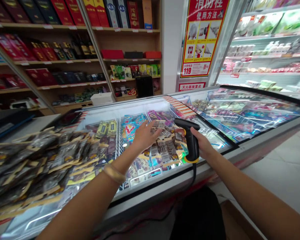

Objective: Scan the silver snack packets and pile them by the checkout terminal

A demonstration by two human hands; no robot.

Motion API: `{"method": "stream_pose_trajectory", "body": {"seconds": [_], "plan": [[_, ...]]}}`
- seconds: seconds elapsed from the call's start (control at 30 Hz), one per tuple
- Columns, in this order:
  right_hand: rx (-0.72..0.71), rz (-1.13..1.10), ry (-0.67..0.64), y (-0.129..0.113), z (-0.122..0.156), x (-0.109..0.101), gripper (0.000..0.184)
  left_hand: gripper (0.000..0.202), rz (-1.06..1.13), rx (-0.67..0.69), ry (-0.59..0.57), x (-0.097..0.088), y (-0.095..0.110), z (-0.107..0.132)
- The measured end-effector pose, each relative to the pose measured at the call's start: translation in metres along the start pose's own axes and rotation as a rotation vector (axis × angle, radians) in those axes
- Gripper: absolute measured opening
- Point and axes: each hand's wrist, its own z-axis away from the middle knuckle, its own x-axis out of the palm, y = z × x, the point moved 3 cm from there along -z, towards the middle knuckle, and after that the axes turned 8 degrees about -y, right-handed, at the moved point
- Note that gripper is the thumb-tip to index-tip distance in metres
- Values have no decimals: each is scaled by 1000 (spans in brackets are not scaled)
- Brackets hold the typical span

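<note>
My right hand (pixel 202 141) is closed around the grip of a black and yellow barcode scanner (pixel 192 143), whose head points left over the packets. From the base of its handle a dark cable hangs down in front of the freezer. Fingers spread apart, my left hand (pixel 143 136) is over the brown and clear packets (pixel 166 146) in the chest freezer (pixel 140 193). A packet with a pale label (pixel 158 124) lies by its fingertips; I cannot tell whether they touch. More such packets (pixel 65 153) are heaped to the left of my left arm.
Wire dividers separate blue packs (pixel 132 126) and yellow packs (pixel 107 129) in the freezer. A glass lid (pixel 252 113) covers its right part. Behind stand wooden shelves (pixel 130 31) with boxes and bottles; a lit display cooler (pixel 270 50) is at the far right.
</note>
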Motion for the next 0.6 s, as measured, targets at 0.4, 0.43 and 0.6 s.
{"method": "stream_pose_trajectory", "body": {"seconds": [0.4,0.43,0.6], "plan": [[-89,-24,29,18,-11,47,44,93,11,-229,-203,-11,-51,59],[-80,-7,37,21,-16,50,45,89,23,-242,-200,-11,-51,59],[-54,65,54,24,-35,56,50,67,213,-270,-150,-8,-61,54]]}}
